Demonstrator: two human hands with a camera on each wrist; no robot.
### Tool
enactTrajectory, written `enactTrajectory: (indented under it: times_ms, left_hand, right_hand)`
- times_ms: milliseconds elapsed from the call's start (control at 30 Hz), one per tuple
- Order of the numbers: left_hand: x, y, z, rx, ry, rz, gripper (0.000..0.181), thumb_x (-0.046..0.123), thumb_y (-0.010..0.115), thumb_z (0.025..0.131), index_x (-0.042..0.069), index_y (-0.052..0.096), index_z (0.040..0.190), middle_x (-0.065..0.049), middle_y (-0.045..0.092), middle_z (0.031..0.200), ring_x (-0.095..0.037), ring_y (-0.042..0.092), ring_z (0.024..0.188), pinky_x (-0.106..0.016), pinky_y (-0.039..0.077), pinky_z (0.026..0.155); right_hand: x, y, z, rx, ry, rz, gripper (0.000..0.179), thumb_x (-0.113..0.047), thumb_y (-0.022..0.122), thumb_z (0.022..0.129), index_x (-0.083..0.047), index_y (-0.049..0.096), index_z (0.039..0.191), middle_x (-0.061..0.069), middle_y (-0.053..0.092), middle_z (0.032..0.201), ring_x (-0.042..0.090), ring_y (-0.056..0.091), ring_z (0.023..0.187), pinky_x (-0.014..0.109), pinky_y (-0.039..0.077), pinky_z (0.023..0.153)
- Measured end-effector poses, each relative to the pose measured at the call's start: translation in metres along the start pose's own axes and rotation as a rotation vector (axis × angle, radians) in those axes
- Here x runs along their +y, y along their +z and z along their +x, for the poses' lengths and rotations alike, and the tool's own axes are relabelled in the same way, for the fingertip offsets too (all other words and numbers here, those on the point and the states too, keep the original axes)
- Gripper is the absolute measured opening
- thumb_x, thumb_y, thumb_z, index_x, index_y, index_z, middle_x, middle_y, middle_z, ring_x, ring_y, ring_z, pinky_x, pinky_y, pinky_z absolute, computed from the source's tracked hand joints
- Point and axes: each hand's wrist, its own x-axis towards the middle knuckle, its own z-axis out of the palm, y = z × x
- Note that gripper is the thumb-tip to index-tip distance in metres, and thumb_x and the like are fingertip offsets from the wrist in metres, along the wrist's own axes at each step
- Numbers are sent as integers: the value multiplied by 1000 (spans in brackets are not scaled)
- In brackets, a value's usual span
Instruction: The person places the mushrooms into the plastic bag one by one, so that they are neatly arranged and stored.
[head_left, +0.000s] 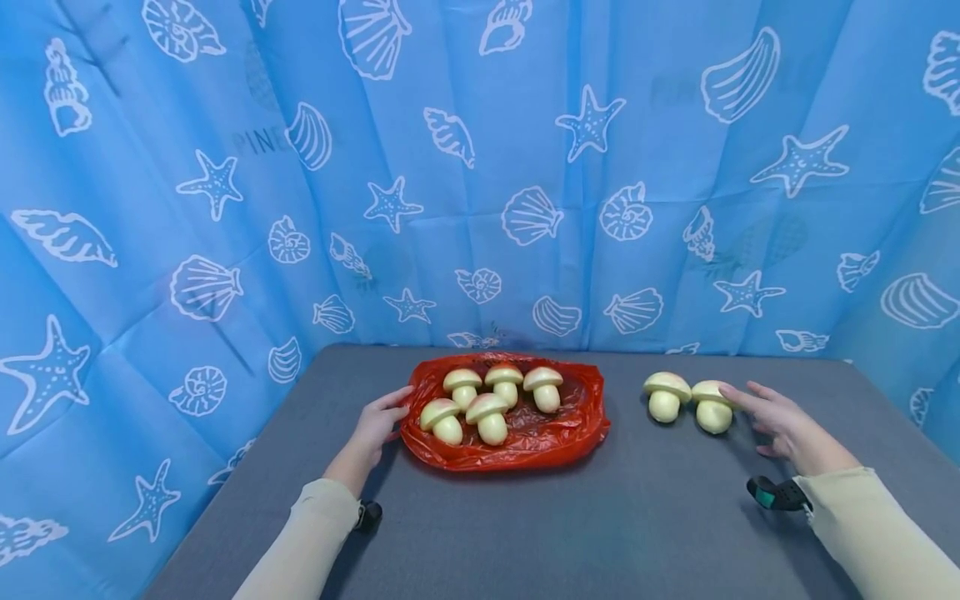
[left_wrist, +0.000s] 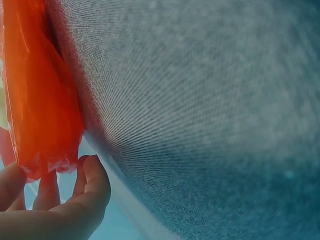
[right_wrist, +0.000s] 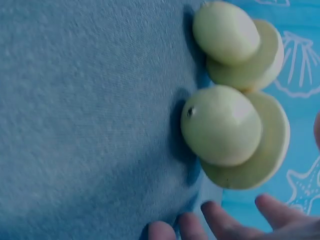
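Note:
In the head view a red plastic bag (head_left: pixel 540 454), its rim spread wide, lies on the table with several mushroom-shaped pieces (head_left: pixel 491 419) inside, cream with pinkish caps. My left hand (head_left: pixel 375 425) grips the bag's left edge; the left wrist view has its fingers around the crumpled end of the bag (left_wrist: pixel 42 100), some fingertips partly behind the plastic. To the right, two more mushroom-shaped pieces stand side by side, one farther left (head_left: pixel 666 397) and one nearer my right hand (head_left: pixel 780 425). That hand's spread fingers reach to the cap of the nearer mushroom-shaped piece (right_wrist: pixel 222 125) without closing around it.
A grey cloth-covered table (head_left: pixel 562 533) carries everything. Behind it hangs a blue curtain (head_left: pixel 480 192) printed with white shells and starfish, which also runs along both sides. A dark strap device (head_left: pixel 776 493) sits at my right wrist.

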Motion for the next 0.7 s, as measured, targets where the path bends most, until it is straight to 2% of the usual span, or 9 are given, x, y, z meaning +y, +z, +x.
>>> enactTrajectory:
  times_ms: [100,333,500,700]
  left_hand:
    - [0,0,1,0,1,6,43,11,45,102,14,49,144,-15,37,152,-36,37,134,-56,35,104]
    - [0,0,3,1,0,13,43,11,46,101,14,49,144,-15,36,152,-36,36,134,-56,35,103]
    - [-1,1,4,-3,-5,16,43,10,45,101,15,50,144,-16,36,152,-36,35,134,-56,36,103]
    - [-1,1,2,-3,-4,20,43,9,44,101,13,50,144,-17,36,152,-36,35,134,-55,36,103]
  right_hand:
    - [0,-5,4,-52,7,-35,104,-62,45,93,-6,-24,146,32,-27,148,52,-14,138,69,19,104]
    - [2,-16,10,-134,20,-105,105,-65,45,92,-6,-23,147,34,-25,148,53,-11,138,67,27,100]
    - [1,-16,10,-148,30,-111,105,-65,45,92,-8,-23,148,34,-25,149,53,-10,138,67,27,100]
    - [0,-11,9,-117,41,-147,106,-67,45,90,-7,-17,150,36,-18,150,53,-7,139,63,31,98]
